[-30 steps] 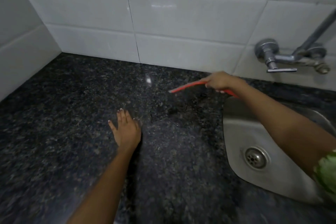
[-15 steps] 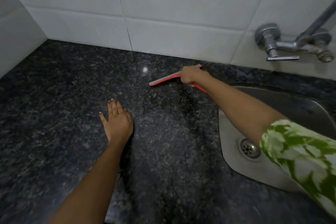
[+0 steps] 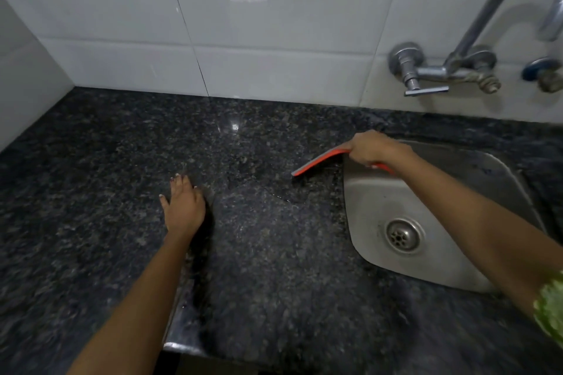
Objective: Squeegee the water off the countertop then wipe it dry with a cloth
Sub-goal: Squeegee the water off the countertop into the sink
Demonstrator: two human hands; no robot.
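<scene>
- Since half a second ago the squeegee has swept rightward along the tabletop, from out in front of the back wall to just beside the sink; the left hand has kept its place.
- Left hand lies flat and released, palm down near the middle of the tabletop, gripping nothing.
- Between the hands a thin line of water marks the tabletop, just in front of the blade's near tip.
- The squeegee's long axis runs diagonally, near tip pointing toward the front-left, far end rising back-right under the right hand, which is clenched on its handle at the sink's back-left corner.
- The sink lies directly right of the blade, so the right hand is the nearer one, and the stroke likely needs only a short push rightward over the rim.
- No cloth is visible; drying looks not yet begun.
</scene>
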